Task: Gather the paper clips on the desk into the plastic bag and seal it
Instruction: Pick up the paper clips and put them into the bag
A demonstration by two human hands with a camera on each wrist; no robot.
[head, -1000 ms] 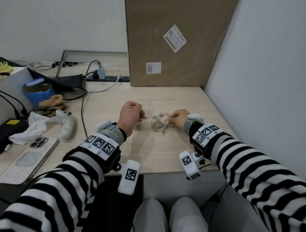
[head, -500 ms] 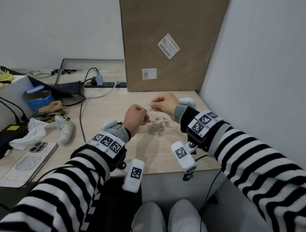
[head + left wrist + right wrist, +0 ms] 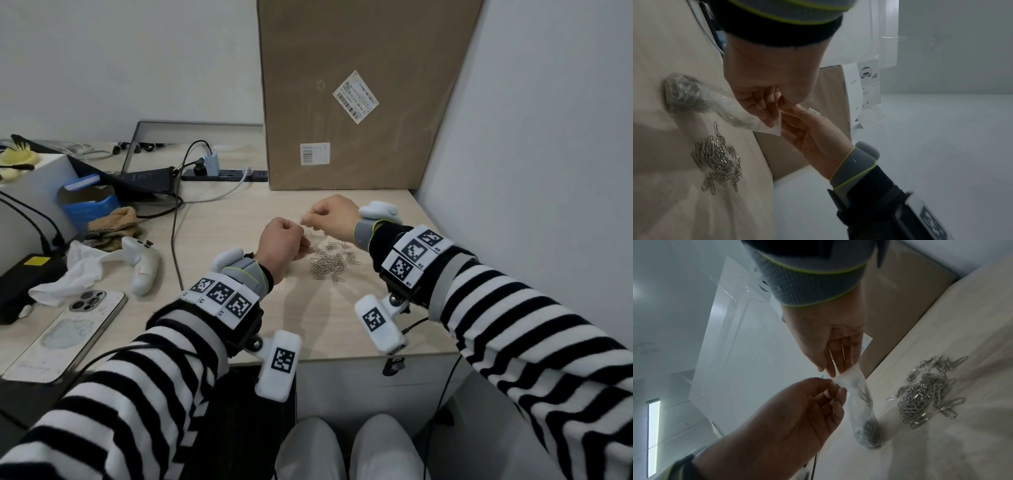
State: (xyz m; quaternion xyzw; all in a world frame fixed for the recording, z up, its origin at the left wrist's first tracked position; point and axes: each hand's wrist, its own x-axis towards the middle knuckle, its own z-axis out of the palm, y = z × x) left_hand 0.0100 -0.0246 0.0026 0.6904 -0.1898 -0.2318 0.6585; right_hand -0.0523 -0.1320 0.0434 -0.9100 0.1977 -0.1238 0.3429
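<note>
Head view hides the plastic bag [image 3: 701,99] behind knuckles — wrist views show left hand [image 3: 764,84] and right hand [image 3: 818,139] pinching its mouth, paper clips [image 3: 717,159] loose on desk [image 3: 663,48].

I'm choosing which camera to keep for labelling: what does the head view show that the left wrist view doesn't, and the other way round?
Only the head view shows the desk's left side: a phone, a white controller and a power strip.

Only the left wrist view shows the plastic bag clearly: clips already fill its bottom, and fingers of the left hand and the right hand pinch its top edge.

Both show the two hands meeting and the loose pile of paper clips on the desk.
</note>
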